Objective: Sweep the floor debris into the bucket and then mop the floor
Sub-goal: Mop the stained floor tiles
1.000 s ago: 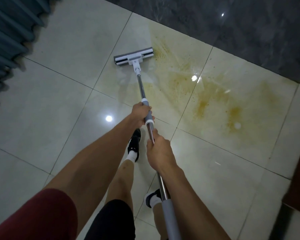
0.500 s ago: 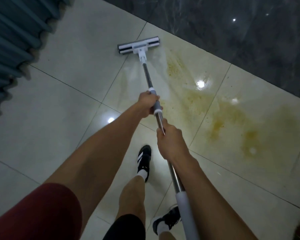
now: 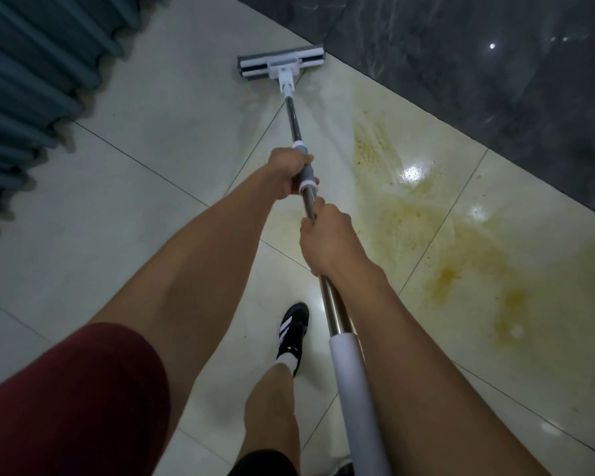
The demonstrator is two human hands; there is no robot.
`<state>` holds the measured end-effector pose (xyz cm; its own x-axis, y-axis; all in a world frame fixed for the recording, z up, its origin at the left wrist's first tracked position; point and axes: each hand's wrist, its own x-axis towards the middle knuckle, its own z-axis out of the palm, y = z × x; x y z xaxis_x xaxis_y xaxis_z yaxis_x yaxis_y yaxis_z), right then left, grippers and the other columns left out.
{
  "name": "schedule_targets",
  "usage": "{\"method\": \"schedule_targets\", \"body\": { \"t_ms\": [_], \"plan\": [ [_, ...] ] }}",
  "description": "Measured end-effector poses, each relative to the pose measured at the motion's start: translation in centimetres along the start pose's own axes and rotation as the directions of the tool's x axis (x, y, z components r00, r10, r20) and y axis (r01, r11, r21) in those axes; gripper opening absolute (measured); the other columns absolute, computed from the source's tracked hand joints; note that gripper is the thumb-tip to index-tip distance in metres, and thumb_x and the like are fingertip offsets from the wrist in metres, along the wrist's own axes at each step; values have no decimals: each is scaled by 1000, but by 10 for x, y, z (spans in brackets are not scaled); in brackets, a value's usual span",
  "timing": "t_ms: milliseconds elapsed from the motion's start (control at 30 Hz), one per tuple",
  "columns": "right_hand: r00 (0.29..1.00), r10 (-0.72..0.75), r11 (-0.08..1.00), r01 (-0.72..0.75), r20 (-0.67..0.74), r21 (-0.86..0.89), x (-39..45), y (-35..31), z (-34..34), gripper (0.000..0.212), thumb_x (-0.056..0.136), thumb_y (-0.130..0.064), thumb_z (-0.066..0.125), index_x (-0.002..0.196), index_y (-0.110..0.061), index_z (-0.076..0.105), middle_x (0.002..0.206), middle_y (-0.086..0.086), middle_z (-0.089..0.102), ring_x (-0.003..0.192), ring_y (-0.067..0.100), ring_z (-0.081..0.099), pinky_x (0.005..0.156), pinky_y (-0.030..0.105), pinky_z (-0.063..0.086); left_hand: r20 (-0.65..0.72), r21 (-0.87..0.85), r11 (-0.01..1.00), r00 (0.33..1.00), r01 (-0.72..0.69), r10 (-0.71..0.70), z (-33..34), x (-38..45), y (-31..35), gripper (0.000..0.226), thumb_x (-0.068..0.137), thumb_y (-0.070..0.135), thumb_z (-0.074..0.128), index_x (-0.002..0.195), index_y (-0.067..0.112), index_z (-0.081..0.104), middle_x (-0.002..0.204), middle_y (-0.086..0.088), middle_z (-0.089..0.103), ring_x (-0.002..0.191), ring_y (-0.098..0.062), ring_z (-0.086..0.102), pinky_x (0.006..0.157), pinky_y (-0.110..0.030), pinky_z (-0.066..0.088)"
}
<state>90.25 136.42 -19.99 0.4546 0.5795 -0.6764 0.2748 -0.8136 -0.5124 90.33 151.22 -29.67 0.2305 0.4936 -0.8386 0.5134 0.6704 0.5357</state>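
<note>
I hold a long mop with a steel pole [image 3: 294, 121] and a white lower sleeve [image 3: 352, 389]. My left hand [image 3: 285, 171] grips the grey collar of the pole. Just behind it, my right hand [image 3: 325, 238] grips the bare steel. The flat grey-and-white mop head [image 3: 280, 65] lies on the pale floor tiles [image 3: 145, 187], close to the dark wall base. A yellowish wet stain [image 3: 409, 214] spreads over the tiles to the right of the pole.
A blue pleated curtain [image 3: 24, 80] hangs at the left. Dark polished stone [image 3: 478, 63] runs along the far right. My black shoe [image 3: 292, 333] stands on the tile beneath the pole. No bucket is in view.
The mop head has been pushed farther forward, up to the dark stone edge. Both hands have gone forward with the pole. My foot has stepped ahead.
</note>
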Motion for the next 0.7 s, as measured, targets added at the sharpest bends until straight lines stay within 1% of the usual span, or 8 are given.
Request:
{"method": "schedule_targets", "body": {
  "t_ms": [100,167,233,300,433,533,600,700],
  "plan": [
    [999,18,1000,-18,30,-6,-23,8,6,30,104,-18,43,134,-12,48,102,11,62,79,28,66,71,39,59,-8,34,999,1000,11,-10,-1,-17,-20,34,99,15,60,128,-1,51,107,-21,67,71,-27,70,62,-40,61],
    [998,31,999,-30,52,-25,-46,19,14,31,104,-15,44,134,-12,47,104,11,62,82,28,67,75,42,61,-9,39,999,1000,24,-24,-2,-36,-40,33,100,14,58,128,-2,49,103,-21,65,70,-28,68,67,-43,61],
    [997,33,998,-28,74,-60,-76,38,24,32,103,-13,44,135,-12,47,104,11,62,82,28,67,74,41,61,-13,35,999,999,36,-36,0,-60,-69,29,101,12,56,125,-3,49,97,-20,62,67,-28,66,67,-45,60],
    [995,31,996,-22,95,-88,-110,61,35,32,103,-13,45,135,-12,46,104,11,62,81,27,67,72,39,60,-15,30,998,999,51,-50,3,-85,-102,23,102,11,54,120,-3,51,101,-21,60,65,-29,64,62,-45,58],
    [994,26,994,-14,107,-111,-179,111,59,35,102,-14,47,137,-13,46,106,12,62,86,29,67,76,41,61,-6,10,996,996,92,-92,11,-140,-175,21,104,15,50,117,-2,50,105,-20,58,64,-29,63,48,-39,58],
    [992,16,992,0,125,-125,-232,153,74,35,102,-15,46,137,-14,45,100,9,59,84,28,67,71,38,60,-2,-3,993,993,115,-115,21,-184,-230,23,104,15,50,119,-2,47,104,-20,58,64,-28,64,43,-36,57],
    [990,11,993,6,142,-122,-266,179,82,36,102,-15,45,138,-15,44,105,9,59,87,28,66,76,39,60,-14,-10,992,992,129,-129,28,-211,-265,23,103,14,51,118,-3,47,102,-21,59,65,-29,65,39,-34,55],
    [985,-4,996,20,171,-92,-310,213,87,36,101,-14,43,137,-15,44,112,12,60,91,29,66,82,44,59,-21,-43,987,987,158,-159,41,-245,-308,19,103,14,49,112,-3,50,106,-23,60,66,-30,66,40,-33,54]
  ]
}}
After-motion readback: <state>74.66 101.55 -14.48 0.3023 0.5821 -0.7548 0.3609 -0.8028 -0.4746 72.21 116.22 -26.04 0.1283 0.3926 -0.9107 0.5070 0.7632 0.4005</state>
